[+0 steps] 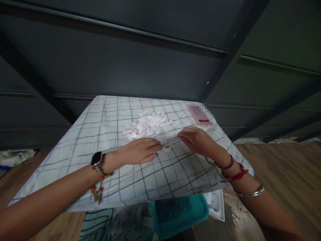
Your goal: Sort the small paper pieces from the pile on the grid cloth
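A loose heap of small white and pale pink pieces [147,124] lies on a white tablecloth with dark grid lines [110,117]. Palm down at its near edge rests my left hand [141,150], fingers stretched out toward the right, their tips beside a few small whitish bits [168,147]. My right hand [195,139] is closed in a pinch just right of those bits. From its fingertips a thin translucent piece [172,137] reaches left; it is blurred, so its exact kind is unclear.
A pink phone [202,117] lies at the table's far right. Below the front edge are a teal plastic basket [180,217] and a white box [218,207]. Dark grey panels [135,63] stand right behind the table. Wooden flooring [283,167] shows on the right.
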The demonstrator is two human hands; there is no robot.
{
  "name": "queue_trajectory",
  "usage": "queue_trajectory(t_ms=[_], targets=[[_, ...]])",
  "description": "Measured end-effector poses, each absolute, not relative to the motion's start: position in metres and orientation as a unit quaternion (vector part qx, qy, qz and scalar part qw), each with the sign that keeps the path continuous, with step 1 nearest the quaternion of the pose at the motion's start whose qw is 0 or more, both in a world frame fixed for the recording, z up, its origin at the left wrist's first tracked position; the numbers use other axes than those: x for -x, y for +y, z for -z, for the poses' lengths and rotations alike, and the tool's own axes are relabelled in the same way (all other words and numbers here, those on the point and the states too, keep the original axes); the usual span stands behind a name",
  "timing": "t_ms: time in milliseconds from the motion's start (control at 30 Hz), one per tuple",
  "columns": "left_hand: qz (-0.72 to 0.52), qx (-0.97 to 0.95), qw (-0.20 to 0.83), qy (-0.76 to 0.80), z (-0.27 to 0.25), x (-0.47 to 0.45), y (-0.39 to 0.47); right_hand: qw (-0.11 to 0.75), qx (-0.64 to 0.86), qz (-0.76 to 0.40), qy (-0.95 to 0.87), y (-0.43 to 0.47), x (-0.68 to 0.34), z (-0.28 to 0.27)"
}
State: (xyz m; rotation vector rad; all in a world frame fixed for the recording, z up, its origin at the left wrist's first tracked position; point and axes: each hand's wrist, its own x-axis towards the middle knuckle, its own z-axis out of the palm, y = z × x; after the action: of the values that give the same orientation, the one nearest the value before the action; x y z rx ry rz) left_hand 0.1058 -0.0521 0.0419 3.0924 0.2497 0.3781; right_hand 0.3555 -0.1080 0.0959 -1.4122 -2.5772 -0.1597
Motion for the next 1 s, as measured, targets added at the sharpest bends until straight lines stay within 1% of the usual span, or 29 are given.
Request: queue_trajectory(t_ms=[167, 267, 367, 433, 533, 600, 667, 800, 900, 1000], targets=[[-0.156, -0.979, -0.024, 0.132, -0.038, -0.103, -0.052, 0.112, 0.547, 0.11, -0.822, -0.097, -0.364, -0.08], [-0.18, -0.973, -0.029, 0.142, -0.038, -0.102, -0.052, 0.118, 0.556, 0.077, -0.819, -0.098, -0.369, -0.072], [-0.185, -0.973, -0.025, 0.138, -0.039, -0.103, -0.052, 0.12, 0.526, 0.023, -0.842, -0.106, -0.369, -0.072], [-0.183, -0.974, -0.026, 0.133, -0.039, -0.104, -0.052, 0.136, 0.518, 0.018, -0.844, -0.109, -0.37, -0.075], [-0.181, -0.974, -0.033, 0.135, -0.039, -0.104, -0.052, 0.176, 0.543, 0.054, -0.819, -0.102, -0.378, -0.074], [-0.172, -0.973, -0.038, 0.146, -0.039, -0.104, -0.051, 0.186, 0.564, 0.075, -0.801, -0.096, -0.383, -0.07], [-0.162, -0.973, -0.046, 0.159, -0.04, -0.104, -0.052, 0.172, 0.573, 0.07, -0.798, -0.095, -0.384, -0.065], [-0.148, -0.973, -0.067, 0.165, -0.042, -0.103, -0.053, 0.138, 0.548, 0.018, -0.825, -0.107, -0.368, -0.065], [-0.132, -0.974, -0.091, 0.159, -0.044, -0.103, -0.055, 0.134, 0.533, -0.008, -0.836, -0.117, -0.357, -0.07], [-0.123, -0.976, -0.107, 0.142, -0.044, -0.103, -0.057, 0.142, 0.562, 0.003, -0.815, -0.115, -0.355, -0.073]])
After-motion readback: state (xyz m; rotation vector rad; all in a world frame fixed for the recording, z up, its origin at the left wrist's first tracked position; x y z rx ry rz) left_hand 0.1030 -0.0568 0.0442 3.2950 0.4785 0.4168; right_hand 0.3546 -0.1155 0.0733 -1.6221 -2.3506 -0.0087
